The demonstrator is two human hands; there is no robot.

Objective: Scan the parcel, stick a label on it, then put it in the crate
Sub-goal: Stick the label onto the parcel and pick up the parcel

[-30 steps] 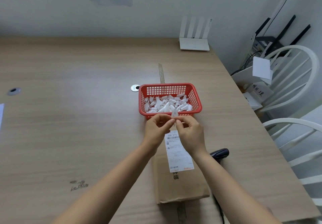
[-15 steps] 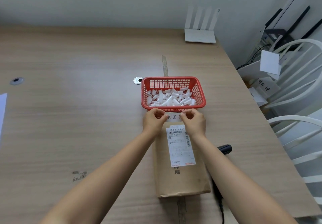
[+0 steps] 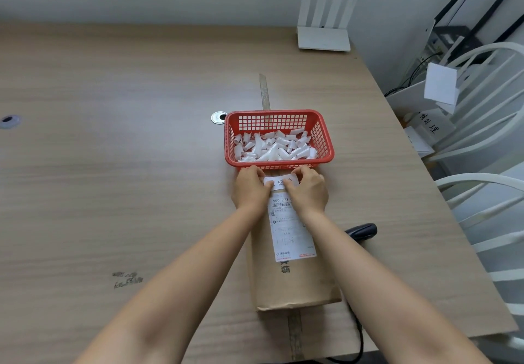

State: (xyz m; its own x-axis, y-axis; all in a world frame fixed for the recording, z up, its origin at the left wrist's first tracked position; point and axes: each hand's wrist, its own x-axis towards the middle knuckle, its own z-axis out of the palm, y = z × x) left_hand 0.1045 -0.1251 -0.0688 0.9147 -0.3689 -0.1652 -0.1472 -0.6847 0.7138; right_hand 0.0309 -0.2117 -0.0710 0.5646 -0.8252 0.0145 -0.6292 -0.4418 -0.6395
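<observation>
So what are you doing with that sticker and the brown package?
A person is sticking a small white label onto the far end of a brown parcel lying on the wooden table. The left hand and the right hand press it down from either side, just above the bigger shipping label already on the parcel. A red basket of peeled paper scraps sits right behind, and a black scanner lies to the right.

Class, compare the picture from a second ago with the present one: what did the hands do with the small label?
Both hands brought the small white label down from above the red basket and press it onto the brown parcel. Parcel, basket and scanner kept their places.
</observation>
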